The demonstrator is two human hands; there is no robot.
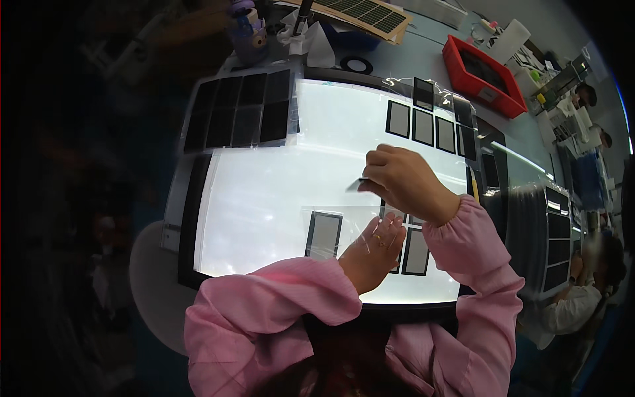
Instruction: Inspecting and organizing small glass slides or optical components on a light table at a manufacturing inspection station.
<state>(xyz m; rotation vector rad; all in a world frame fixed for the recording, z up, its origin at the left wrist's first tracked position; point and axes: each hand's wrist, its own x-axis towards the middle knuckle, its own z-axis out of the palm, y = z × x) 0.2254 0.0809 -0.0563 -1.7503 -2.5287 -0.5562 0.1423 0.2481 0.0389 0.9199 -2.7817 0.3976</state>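
My right hand (pixel 405 182) is raised over the lit white panel (pixel 278 198), its fingers closed in a pinch. From them sticks a thin, grey, pointed piece (pixel 357 186); its exact kind does not show. My left hand (pixel 376 257) lies with outstretched fingers on dark-framed grey rectangles and seems to hold down clear film. One such rectangle (pixel 415 251) shows to the right of that hand, partly beside others hidden under my fingers. Another rectangle (pixel 324 235) lies on its left, beneath the edge of a clear sheet.
Several dark-framed rectangles (pixel 423 126) lie at the panel's far right. A sheet of dark rectangles (pixel 241 109) covers its far left corner. Beyond stand a red bin (pixel 456 63), a tape roll (pixel 357 64) and a purple cup (pixel 250 43). Other people sit at the right.
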